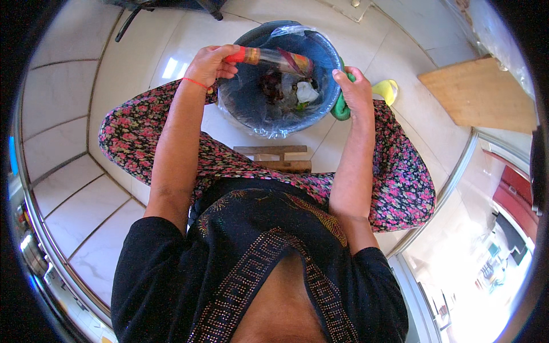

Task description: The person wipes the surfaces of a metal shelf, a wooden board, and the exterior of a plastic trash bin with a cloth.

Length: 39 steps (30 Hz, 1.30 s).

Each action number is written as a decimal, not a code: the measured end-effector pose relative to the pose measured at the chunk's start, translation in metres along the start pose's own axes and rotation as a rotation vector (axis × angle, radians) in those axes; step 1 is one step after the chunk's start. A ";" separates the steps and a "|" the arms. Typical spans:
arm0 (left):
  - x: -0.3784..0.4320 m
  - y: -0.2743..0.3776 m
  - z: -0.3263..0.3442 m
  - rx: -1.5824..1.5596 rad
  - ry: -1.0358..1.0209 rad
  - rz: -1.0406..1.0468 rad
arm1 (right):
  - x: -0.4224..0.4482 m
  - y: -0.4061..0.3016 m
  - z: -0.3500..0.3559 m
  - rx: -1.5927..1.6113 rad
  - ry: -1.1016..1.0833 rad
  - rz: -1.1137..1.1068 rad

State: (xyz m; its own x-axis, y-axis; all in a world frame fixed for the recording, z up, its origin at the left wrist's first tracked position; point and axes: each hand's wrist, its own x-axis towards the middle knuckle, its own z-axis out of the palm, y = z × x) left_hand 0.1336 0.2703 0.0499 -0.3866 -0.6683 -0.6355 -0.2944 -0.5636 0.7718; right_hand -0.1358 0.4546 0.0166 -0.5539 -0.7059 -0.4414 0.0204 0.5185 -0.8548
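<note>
My left hand [213, 65] pinches the red end of a clear plastic packet [274, 59] with printed bands. The packet slants into a dark blue bucket [281, 26], its far end low inside the rim. My right hand [357, 91] clutches a green cloth [341, 107] against the bucket's right side, the thumb at the rim. A clear plastic liner [271, 131] hangs over the bucket's edge. Down inside lie a crumpled white scrap [307, 92], dark brown waste [271, 85] and a bit of green matter [301, 106].
A low wooden stool [283, 166] shows between my floral-trousered legs. Past my right hand are a yellow slipper [388, 91] and a wooden board [480, 94]. White tiled wall [55, 103] rises on the left; black legs of a stand [210, 8] are at top left. A metal-framed doorway [454, 163] is at right.
</note>
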 end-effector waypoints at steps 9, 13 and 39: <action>0.000 0.005 0.004 0.145 -0.015 0.009 | -0.004 -0.006 0.000 -0.064 0.029 -0.015; 0.008 0.010 0.044 0.938 0.018 0.191 | 0.001 0.004 0.001 -0.083 0.039 -0.020; -0.058 -0.024 0.098 1.071 -0.063 0.482 | -0.005 0.002 0.026 0.083 0.027 0.012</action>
State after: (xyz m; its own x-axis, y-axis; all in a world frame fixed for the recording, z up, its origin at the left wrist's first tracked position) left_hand 0.0775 0.3702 0.0709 -0.6925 -0.6588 -0.2938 -0.6786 0.4567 0.5753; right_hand -0.1115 0.4465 0.0103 -0.5753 -0.6864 -0.4449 0.0956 0.4837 -0.8700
